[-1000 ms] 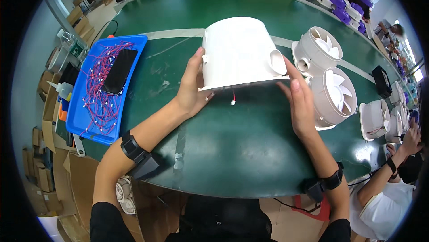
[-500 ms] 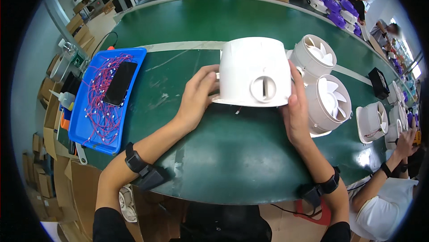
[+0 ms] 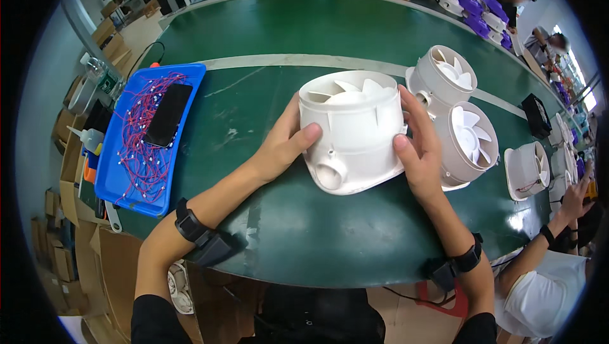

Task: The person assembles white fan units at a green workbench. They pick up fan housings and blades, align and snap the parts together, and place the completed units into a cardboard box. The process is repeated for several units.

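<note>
Between my two hands is a white fan housing point(image 3: 358, 131), a round plastic duct with white blades showing in its open top. A short round port sticks out low on its near side, above a flat flange. My left hand point(image 3: 287, 144) grips its left wall, the thumb lying on the near face. On the opposite side my right hand point(image 3: 419, 147) holds the wall, thumb in front and fingers behind. Two more fan housings stand just to the right: one farther back point(image 3: 446, 74) and one nearer point(image 3: 469, 144), both with blades facing up.
On the left lies a blue tray point(image 3: 104, 182) of red wires with white connectors, a black phone point(image 3: 169, 115) on top. A plastic bottle point(image 3: 101, 74) stands behind it. Farther right are another fan housing point(image 3: 528, 171), a black box point(image 3: 537, 115) and a co-worker's hand point(image 3: 576, 198).
The fan housing in my hands has tipped, so its bladed opening now faces up and its flange sits lower. Both hands have shifted their hold, thumbs now on its near side.
</note>
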Demonstrator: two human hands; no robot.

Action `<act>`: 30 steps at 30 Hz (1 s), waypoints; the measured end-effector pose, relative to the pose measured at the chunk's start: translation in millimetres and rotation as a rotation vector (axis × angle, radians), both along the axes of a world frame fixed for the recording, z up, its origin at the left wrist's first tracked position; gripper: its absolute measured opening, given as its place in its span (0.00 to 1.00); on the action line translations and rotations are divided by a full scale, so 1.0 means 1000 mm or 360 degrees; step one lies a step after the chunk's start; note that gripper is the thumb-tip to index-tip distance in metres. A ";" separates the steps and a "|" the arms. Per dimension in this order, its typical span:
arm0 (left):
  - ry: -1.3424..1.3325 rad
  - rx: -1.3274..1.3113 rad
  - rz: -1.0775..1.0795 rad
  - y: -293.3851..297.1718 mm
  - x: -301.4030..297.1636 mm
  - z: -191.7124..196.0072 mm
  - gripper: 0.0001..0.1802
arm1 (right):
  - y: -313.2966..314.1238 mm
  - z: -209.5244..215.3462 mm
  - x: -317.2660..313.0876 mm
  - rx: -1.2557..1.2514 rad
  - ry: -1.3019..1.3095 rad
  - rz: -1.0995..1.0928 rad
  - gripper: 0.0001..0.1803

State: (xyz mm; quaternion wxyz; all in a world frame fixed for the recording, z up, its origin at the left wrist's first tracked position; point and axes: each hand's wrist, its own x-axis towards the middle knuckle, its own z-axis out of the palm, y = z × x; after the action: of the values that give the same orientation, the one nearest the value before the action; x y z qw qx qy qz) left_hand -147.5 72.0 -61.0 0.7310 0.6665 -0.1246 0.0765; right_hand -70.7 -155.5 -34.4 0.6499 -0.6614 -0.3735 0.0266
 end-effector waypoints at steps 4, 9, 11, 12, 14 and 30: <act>-0.0017 0.0031 0.0008 0.003 0.000 -0.002 0.50 | -0.001 -0.003 0.005 -0.0023 0.0019 0.0075 0.36; 0.0072 0.0041 0.0001 0.006 -0.001 -0.005 0.49 | 0.000 -0.008 0.008 0.0028 0.0143 0.0055 0.32; 0.0077 0.0023 -0.0005 0.007 -0.001 -0.007 0.47 | 0.001 -0.008 0.010 0.0024 0.0117 0.0073 0.31; 0.0133 -0.0049 -0.0013 0.006 -0.001 -0.008 0.46 | -0.002 -0.007 0.011 0.0011 0.0098 0.0068 0.30; 0.0249 -0.0187 -0.0038 0.006 -0.005 -0.010 0.44 | -0.001 -0.011 0.010 0.0065 0.0151 0.0126 0.31; 0.0298 -0.0367 0.0092 0.009 -0.011 -0.026 0.38 | 0.001 -0.010 0.013 0.0151 0.0434 0.0468 0.32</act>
State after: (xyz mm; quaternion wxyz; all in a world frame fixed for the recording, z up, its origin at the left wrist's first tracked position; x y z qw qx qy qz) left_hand -158.5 81.3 -86.9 0.8086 0.5857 -0.0271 0.0489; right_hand -57.8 -154.9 -44.2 0.7139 -0.5587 -0.3755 0.1927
